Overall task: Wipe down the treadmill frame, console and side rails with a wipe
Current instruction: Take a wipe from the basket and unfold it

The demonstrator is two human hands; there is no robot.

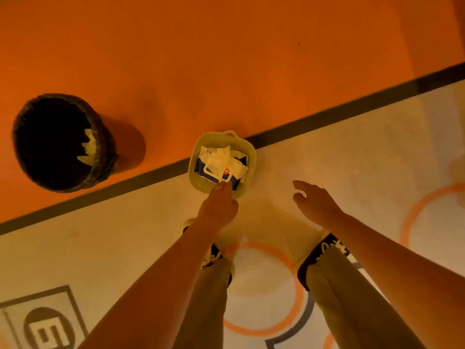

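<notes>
A small pale basket (193,170) with a handle stands on the floor against the dark baseboard. Inside lies a blue-and-white wipes pack (221,165) with a white wipe sticking up from it. My left hand (219,205) reaches down to the basket's near rim, fingertips pinched together at the pack's near edge; whether they grip anything I cannot tell. My right hand (314,200) hovers to the right of the basket, fingers spread, holding nothing. No treadmill is in view.
A black waste bin (25,147) with crumpled white wipes inside stands at the left by the orange wall (226,59). The floor (352,159) is pale with orange rings and a dark logo. My two shoes and trouser legs are below my arms.
</notes>
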